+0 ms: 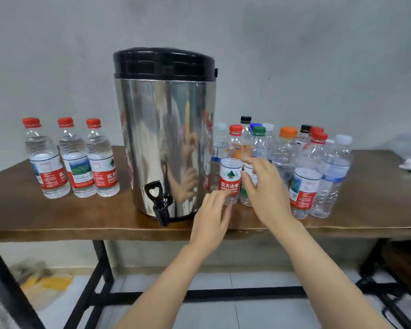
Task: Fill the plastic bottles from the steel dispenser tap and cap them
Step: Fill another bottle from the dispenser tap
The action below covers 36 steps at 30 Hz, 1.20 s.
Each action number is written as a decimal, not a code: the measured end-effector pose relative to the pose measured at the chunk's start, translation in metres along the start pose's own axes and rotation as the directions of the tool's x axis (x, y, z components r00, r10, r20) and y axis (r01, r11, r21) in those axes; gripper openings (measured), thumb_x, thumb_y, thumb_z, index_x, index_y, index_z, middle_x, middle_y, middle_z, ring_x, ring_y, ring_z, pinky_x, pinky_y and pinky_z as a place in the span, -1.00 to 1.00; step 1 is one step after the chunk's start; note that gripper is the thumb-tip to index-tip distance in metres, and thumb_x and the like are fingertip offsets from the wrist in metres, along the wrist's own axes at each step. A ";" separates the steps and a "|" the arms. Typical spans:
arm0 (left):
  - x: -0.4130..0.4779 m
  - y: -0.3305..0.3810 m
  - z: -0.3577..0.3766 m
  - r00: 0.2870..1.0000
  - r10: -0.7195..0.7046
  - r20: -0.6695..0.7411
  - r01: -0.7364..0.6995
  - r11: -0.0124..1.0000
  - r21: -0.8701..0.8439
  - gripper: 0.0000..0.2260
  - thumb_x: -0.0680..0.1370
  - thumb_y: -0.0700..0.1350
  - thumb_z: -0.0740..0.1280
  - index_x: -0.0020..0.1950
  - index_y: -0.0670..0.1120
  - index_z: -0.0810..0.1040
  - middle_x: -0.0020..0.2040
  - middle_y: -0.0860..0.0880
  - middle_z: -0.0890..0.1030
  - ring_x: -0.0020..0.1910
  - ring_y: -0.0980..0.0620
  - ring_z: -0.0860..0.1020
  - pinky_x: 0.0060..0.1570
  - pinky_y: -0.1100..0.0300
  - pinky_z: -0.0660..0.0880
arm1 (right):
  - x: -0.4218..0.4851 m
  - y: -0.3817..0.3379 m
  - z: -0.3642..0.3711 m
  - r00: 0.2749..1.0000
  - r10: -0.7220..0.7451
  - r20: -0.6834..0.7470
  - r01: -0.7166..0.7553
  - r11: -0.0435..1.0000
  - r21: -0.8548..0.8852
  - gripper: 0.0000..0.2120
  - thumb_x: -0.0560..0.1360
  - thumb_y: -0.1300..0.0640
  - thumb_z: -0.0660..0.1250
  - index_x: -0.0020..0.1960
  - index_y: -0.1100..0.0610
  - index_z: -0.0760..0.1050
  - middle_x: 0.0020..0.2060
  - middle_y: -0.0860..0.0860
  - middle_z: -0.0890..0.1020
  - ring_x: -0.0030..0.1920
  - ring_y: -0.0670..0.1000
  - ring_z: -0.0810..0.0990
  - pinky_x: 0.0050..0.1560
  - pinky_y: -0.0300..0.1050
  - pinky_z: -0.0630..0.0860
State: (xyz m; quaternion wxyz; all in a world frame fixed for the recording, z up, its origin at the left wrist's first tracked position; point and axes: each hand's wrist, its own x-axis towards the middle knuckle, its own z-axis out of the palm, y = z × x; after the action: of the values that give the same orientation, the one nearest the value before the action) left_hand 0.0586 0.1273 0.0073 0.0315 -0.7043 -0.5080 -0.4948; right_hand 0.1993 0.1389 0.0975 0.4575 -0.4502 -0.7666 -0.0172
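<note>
Seen from the head camera, the steel dispenser stands on the brown worktop, its black tap hanging out over the front edge. Three capped bottles that look full stand in a row to its left, and a crowd of capped, seemingly empty bottles stands to its right. The left hand has its fingers stretched out against the lower part of the red-labelled bottle at the near edge of that crowd, grip apart. The right hand hovers just beside the same bottle with fingers spread, grip likewise apart, nothing held. The step looks like taking the next bottle to fill. It would go best by closing round the label band, lifting straight up clear of the neighbours, and taking the cap off before going under the tap
</note>
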 end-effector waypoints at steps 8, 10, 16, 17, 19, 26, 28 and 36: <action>0.000 -0.032 0.024 0.996 -0.061 0.061 0.066 0.995 -0.078 -0.73 0.65 -0.14 0.27 0.35 -0.05 0.46 0.26 0.10 0.48 0.30 0.14 0.42 0.25 0.11 0.45 | 0.095 -0.002 0.009 0.991 -0.053 0.121 0.084 0.960 -0.268 -0.51 0.66 0.09 0.17 0.56 0.04 0.14 0.54 0.07 0.20 0.16 0.13 0.55 -0.18 -0.06 0.40; 0.000 -0.032 0.023 0.996 -0.073 0.050 0.078 0.991 -0.108 -0.73 0.64 -0.14 0.27 0.35 -0.05 0.46 0.26 0.11 0.47 0.30 0.14 0.42 0.25 0.10 0.46 | 0.109 -0.002 0.016 0.984 -0.028 0.176 0.082 0.946 -0.312 -0.51 0.67 0.05 0.15 0.57 0.03 0.11 0.55 0.09 0.18 0.13 0.17 0.56 -0.21 -0.04 0.37; -0.004 -0.031 0.020 0.996 -0.067 0.058 0.075 0.987 -0.145 -0.72 0.64 -0.15 0.28 0.35 -0.06 0.47 0.25 0.11 0.46 0.29 0.13 0.43 0.25 0.05 0.46 | 0.103 -0.004 0.018 0.987 -0.022 0.158 0.066 0.959 -0.276 -0.62 0.65 0.01 0.21 0.41 0.11 0.32 0.33 0.11 0.38 0.06 0.14 0.55 -0.20 -0.05 0.35; -0.005 -0.029 0.020 0.996 -0.068 0.058 0.076 0.986 -0.150 -0.73 0.63 -0.15 0.28 0.34 -0.06 0.47 0.25 0.11 0.46 0.28 0.13 0.44 0.25 0.03 0.46 | 0.099 -0.006 0.015 0.990 -0.036 0.135 0.070 0.964 -0.258 -0.65 0.65 0.01 0.22 0.38 0.11 0.34 0.29 0.11 0.39 0.02 0.13 0.55 -0.21 -0.05 0.35; -0.010 -0.024 0.017 0.996 -0.069 0.051 0.076 0.983 -0.169 -0.73 0.63 -0.14 0.29 0.34 -0.06 0.47 0.25 0.11 0.47 0.28 0.11 0.44 0.24 0.00 0.46 | 0.089 -0.010 0.007 0.993 -0.057 0.103 0.078 0.974 -0.213 -0.70 0.64 0.04 0.25 0.33 0.12 0.36 0.24 0.10 0.40 -0.03 0.12 0.55 -0.20 -0.06 0.38; -0.011 0.022 -0.011 0.965 -0.246 -0.095 0.200 0.917 -0.345 -0.31 0.45 0.15 0.47 0.49 0.08 0.23 0.41 0.11 0.32 0.43 0.08 0.33 0.41 0.04 0.35 | 0.044 -0.036 -0.034 0.986 -0.140 0.095 0.138 0.990 0.026 -0.74 0.61 0.06 0.30 0.28 0.06 0.41 0.16 0.01 0.44 -0.03 0.02 0.51 -0.06 0.01 0.47; -0.010 0.039 -0.023 0.949 -0.303 -0.085 0.239 0.869 -0.433 -0.20 0.36 0.21 0.50 0.49 0.09 0.20 0.43 0.11 0.33 0.43 0.20 0.30 0.39 0.30 0.29 | 0.032 -0.045 -0.040 0.976 -0.152 0.155 0.130 0.981 0.143 -0.75 0.58 0.06 0.34 0.24 0.02 0.44 0.09 -0.05 0.45 -0.10 -0.12 0.48 0.03 0.04 0.49; -0.048 0.049 -0.047 0.899 -0.431 -0.074 0.363 0.830 -0.424 -0.37 0.36 0.05 0.59 0.33 0.19 0.36 0.28 0.23 0.52 0.28 0.23 0.46 0.20 0.36 0.37 | 0.000 -0.063 -0.040 0.894 -0.113 0.434 0.106 0.994 0.042 -0.59 0.50 -0.25 0.31 0.22 -0.03 0.44 -0.01 -0.13 0.49 -0.20 -0.24 0.47 -0.13 -0.17 0.39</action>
State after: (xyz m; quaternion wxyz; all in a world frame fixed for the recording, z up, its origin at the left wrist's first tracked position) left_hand 0.0645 0.0452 0.0189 -0.1748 -0.5304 -0.5273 -0.6404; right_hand 0.1818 0.0841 0.1448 0.2765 -0.3949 -0.8737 0.0648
